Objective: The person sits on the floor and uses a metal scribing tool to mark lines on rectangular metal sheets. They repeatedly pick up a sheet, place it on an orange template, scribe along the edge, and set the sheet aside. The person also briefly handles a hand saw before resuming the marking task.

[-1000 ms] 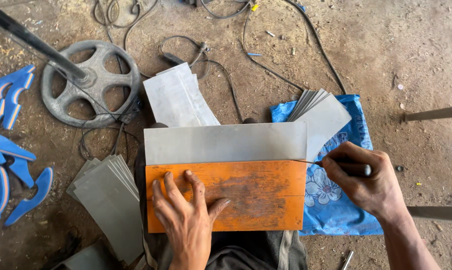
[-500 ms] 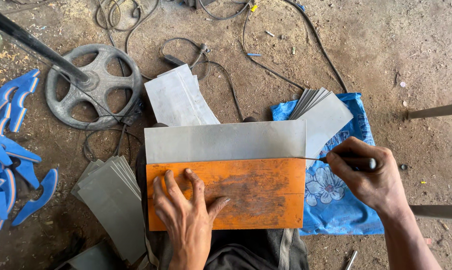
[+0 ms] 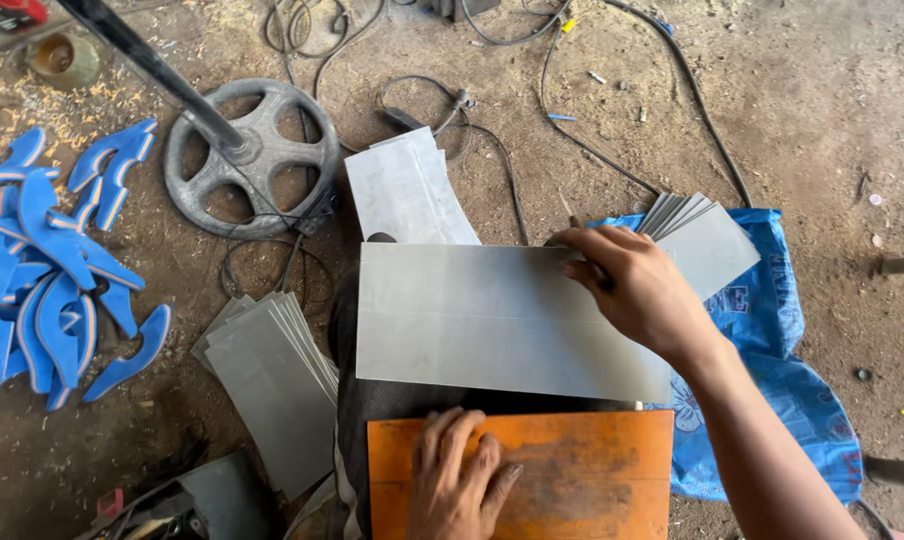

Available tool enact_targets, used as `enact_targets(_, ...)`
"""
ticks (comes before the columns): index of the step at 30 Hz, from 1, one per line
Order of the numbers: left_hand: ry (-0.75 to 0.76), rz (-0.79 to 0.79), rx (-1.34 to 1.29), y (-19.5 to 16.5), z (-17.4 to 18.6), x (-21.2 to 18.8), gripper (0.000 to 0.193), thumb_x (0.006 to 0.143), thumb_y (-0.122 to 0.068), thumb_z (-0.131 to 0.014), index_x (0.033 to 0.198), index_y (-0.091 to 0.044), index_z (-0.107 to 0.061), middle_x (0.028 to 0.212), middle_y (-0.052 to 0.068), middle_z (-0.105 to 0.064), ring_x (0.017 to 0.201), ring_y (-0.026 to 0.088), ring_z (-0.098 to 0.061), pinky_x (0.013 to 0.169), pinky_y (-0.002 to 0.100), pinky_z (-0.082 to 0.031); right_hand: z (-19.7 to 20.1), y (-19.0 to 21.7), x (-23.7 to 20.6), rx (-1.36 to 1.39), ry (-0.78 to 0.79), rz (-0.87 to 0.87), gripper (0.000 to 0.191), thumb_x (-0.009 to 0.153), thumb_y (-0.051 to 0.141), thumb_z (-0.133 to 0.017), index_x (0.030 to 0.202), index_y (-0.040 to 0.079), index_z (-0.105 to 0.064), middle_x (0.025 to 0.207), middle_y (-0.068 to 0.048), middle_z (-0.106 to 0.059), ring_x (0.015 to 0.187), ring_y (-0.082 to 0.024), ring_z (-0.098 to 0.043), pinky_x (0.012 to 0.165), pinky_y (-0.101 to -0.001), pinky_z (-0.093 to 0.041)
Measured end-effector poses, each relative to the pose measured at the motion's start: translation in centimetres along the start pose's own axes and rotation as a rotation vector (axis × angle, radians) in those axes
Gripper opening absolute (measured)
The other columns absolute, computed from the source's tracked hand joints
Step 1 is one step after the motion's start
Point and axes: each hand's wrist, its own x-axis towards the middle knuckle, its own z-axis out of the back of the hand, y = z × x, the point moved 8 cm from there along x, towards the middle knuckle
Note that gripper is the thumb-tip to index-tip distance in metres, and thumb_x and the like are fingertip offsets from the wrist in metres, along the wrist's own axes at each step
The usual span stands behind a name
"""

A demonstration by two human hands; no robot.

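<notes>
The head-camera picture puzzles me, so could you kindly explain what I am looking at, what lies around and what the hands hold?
The camera sits on a person's head and looks down at their two bare hands over a dirt floor. The left hand presses flat on an orange board. The right hand rests on the far edge of a grey metal sheet and seems to pinch a thin tool, though that is hard to tell. Around lie stacks of similar grey sheets, a blue printed bag, blue curved cut-outs, a round wheel-shaped metal base with a pole, and cables.
</notes>
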Motion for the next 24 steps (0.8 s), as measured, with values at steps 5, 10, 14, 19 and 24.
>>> enact_targets(5, -0.135, 0.243, -0.273, 0.8, 1.5, 1.5, 0.032, 0.099, -0.024, -0.068, 0.115, 0.001, -0.058, 0.125, 0.018, -0.062, 0.117, 0.035, -0.063, 0.094, 0.047, -0.057, -2.5, -2.0, 1.1, 0.146, 0.209, -0.187, 0.018, 0.091, 0.014, -0.072, 0.108, 0.008, -0.076, 0.095, -0.011, -0.073, 0.081, -0.025, -0.070, 0.070, -0.0356, -0.054)
enact_targets(10, -0.289, 0.529, -1.084, 3.3, 3.8, 5.9, 0.033, 0.102, -0.027, -0.054, 0.123, -0.003, -0.048, 0.126, 0.017, -0.064, 0.116, 0.030, -0.071, 0.099, 0.044, -0.063, 1.8, -2.0, 1.6, 0.363, 0.006, -0.449, 0.016, 0.093, 0.013, -0.073, 0.107, 0.005, -0.074, 0.089, -0.003, -0.074, 0.081, -0.011, -0.065, 0.072, -0.0304, -0.053)
enact_targets(14, -0.479, 0.585, -1.186, 6.5, 8.1, 10.3, 0.030, 0.105, -0.027, -0.050, 0.130, -0.010, -0.050, 0.107, 0.007, -0.055, 0.098, 0.019, -0.060, 0.085, 0.039, -0.056, 1.7, 0.5, 2.7, 0.574, -0.201, -0.575, 0.015, 0.103, 0.017, -0.070, 0.110, 0.003, -0.072, 0.088, 0.002, -0.066, 0.080, -0.008, -0.054, 0.070, -0.0272, -0.044)
enact_targets(19, -0.829, 0.428, -1.004, 14.8, 14.6, 11.2, 0.016, 0.107, -0.009, -0.060, 0.121, -0.004, -0.065, 0.099, -0.002, -0.058, 0.094, 0.010, -0.054, 0.090, 0.026, -0.047, -2.5, 4.9, 1.9, 0.500, -0.063, -0.402, 0.018, 0.103, 0.018, -0.067, 0.112, 0.003, -0.070, 0.088, -0.005, -0.066, 0.083, -0.011, -0.056, 0.074, -0.0254, -0.046)
enact_targets(24, -1.136, 0.523, -0.669, 28.1, 17.8, 3.8, 0.015, 0.102, -0.005, -0.062, 0.113, -0.003, -0.071, 0.098, -0.002, -0.065, 0.090, 0.009, -0.057, 0.084, 0.025, -0.050, -2.6, 1.0, -1.4, 0.472, -0.120, -0.403, 0.019, 0.107, 0.012, -0.067, 0.119, -0.002, -0.071, 0.103, -0.007, -0.070, 0.096, -0.011, -0.064, 0.087, -0.0246, -0.051)
